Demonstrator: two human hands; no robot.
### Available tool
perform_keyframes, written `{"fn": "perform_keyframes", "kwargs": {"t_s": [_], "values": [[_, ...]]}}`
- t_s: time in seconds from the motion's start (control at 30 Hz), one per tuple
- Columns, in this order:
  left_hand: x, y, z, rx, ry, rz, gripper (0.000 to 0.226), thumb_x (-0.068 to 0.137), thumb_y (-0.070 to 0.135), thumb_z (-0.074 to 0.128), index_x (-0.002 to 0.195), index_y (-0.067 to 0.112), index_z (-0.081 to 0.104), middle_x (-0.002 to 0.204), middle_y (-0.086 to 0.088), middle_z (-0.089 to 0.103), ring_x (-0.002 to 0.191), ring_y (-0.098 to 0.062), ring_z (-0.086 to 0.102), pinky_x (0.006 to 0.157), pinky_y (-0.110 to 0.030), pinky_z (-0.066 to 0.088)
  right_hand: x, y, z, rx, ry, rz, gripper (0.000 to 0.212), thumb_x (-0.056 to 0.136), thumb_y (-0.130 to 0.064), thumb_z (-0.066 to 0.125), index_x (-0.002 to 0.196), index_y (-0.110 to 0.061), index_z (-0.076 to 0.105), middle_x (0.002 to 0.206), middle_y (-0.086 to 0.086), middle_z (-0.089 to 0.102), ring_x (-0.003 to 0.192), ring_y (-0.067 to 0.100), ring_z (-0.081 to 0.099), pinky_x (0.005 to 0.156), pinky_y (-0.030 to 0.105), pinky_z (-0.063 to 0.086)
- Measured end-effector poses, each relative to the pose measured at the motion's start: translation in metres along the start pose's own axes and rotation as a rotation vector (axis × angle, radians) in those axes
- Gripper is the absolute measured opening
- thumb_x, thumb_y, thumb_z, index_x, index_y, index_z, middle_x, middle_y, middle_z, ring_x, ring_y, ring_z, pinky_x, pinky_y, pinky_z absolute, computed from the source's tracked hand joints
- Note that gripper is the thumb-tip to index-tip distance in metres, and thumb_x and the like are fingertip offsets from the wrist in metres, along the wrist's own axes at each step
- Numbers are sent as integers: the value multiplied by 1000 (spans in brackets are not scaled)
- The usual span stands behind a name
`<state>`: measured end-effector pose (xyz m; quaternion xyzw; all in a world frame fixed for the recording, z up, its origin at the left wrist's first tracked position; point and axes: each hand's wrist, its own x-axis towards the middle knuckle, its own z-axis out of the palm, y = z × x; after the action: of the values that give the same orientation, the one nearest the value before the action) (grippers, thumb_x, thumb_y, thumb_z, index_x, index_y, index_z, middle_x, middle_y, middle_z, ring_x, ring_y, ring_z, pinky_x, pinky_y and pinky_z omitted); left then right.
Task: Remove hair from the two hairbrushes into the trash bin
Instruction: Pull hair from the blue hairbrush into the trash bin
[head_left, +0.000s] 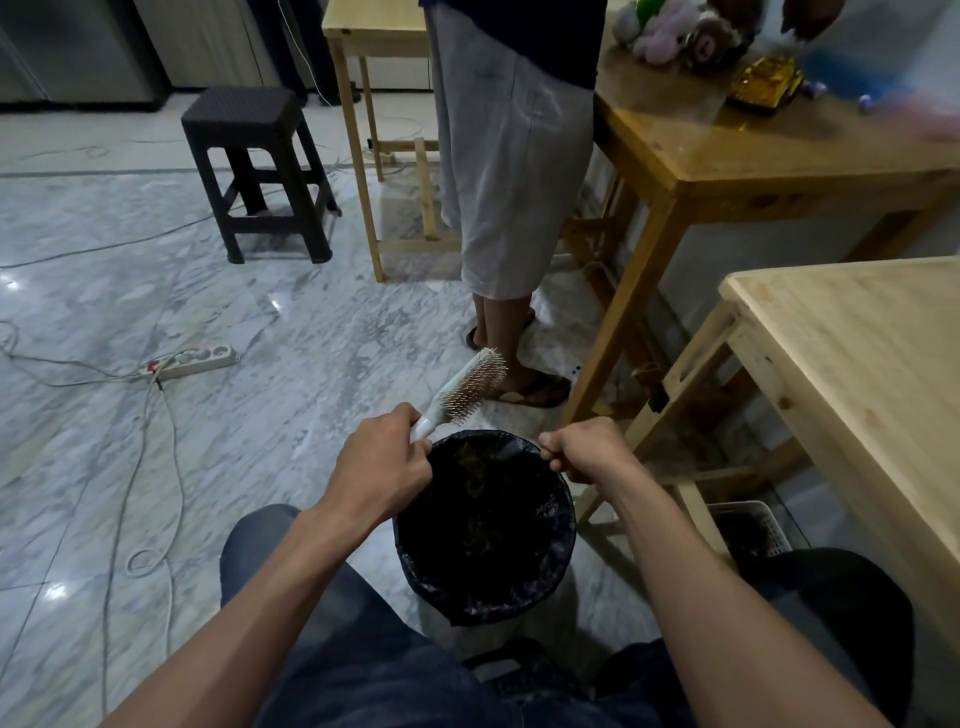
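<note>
A pale hairbrush (467, 389) with metal bristles points up and away from me, and my left hand (387, 462) grips its handle just above the far left rim of the trash bin (558, 551). The bin stands on the floor between my knees, lined with a black bag, with strands of hair lying inside. My right hand (587, 449) hovers over the bin's far right rim with its fingers curled closed; I cannot tell whether it pinches any hair. Only one hairbrush is in view.
Another person stands in sandals (535, 389) just beyond the bin. A light wooden table (857, 364) is at my right, a darker one (753, 150) with toys behind it. A black stool (260, 171), a power strip (200, 359) and loose cables lie on the marble floor at left.
</note>
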<state>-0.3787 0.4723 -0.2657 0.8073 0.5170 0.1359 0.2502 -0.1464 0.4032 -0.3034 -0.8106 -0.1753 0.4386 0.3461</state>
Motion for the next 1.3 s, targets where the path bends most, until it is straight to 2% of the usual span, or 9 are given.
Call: {"fn": "perform_keyframes", "kwargs": {"t_s": [0.1, 0.23, 0.4, 0.67, 0.83, 0.97, 1.03, 1.13, 1.3], "values": [[-2, 1, 2, -3, -40, 60, 31, 94, 22, 57, 123, 21, 47, 86, -5, 67, 63, -22, 58, 57, -41, 48, -3, -6, 0, 103, -145, -73, 19, 99, -12, 63, 114, -5, 72, 100, 7, 73, 70, 13, 65, 53, 22, 52], [-4, 3, 7, -27, -73, 92, 42, 91, 20, 58, 123, 25, 31, 80, -7, 65, 61, -25, 60, 58, -49, 51, -5, -18, 1, 247, -366, -166, 39, 92, -42, 75, 120, -16, 68, 120, 6, 73, 82, 16, 72, 63, 26, 55], [-2, 2, 6, -74, -5, 54, 45, 89, 18, 60, 119, 23, 27, 78, -5, 64, 60, -23, 58, 55, -45, 48, -3, -16, 11, 285, -234, -267, 17, 96, -16, 72, 94, 1, 74, 76, 6, 67, 57, 9, 54, 48, 18, 45], [6, -9, -4, -14, 106, -71, 13, 92, 22, 59, 103, 17, 55, 76, -2, 60, 63, -23, 55, 52, -33, 35, -1, -3, -1, 301, -49, -81, 13, 97, -8, 70, 89, 1, 76, 70, 8, 66, 56, 12, 53, 50, 18, 47], [3, -5, 3, -11, 79, 10, 12, 93, 22, 58, 101, 18, 51, 72, -3, 60, 56, -21, 53, 49, -31, 31, -8, -4, -2, 35, -228, -72, 18, 99, -10, 63, 114, -8, 74, 105, 7, 73, 85, 15, 66, 63, 23, 57], [0, 0, 7, 10, 55, 70, 14, 94, 24, 58, 103, 21, 48, 74, 0, 61, 59, -18, 52, 49, -32, 31, -5, -14, 0, 197, -443, -158, 41, 92, -33, 67, 131, -19, 64, 126, 4, 71, 93, 16, 67, 70, 28, 54], [-1, 2, 9, 14, 51, 87, 15, 94, 24, 59, 104, 20, 49, 75, 0, 61, 61, -19, 54, 50, -32, 33, -6, -18, 3, 209, -430, -225, 43, 90, -43, 74, 123, -15, 73, 112, 1, 78, 78, 12, 65, 63, 25, 50], [-1, 3, 8, 14, 66, 91, 16, 93, 24, 59, 105, 18, 51, 74, 0, 61, 60, -19, 54, 49, -32, 34, -7, -19, 7, 204, -326, -296, 26, 91, -26, 78, 100, -2, 78, 74, -2, 75, 56, 8, 53, 47, 17, 41], [1, -4, 1, 10, 81, 42, 19, 91, 19, 59, 108, 15, 52, 81, -2, 66, 63, -22, 57, 49, -33, 36, -4, -7, 4, 81, -240, -239, 13, 91, -21, 78, 86, -10, 81, 69, -2, 73, 49, 5, 48, 45, 16, 35]]}}
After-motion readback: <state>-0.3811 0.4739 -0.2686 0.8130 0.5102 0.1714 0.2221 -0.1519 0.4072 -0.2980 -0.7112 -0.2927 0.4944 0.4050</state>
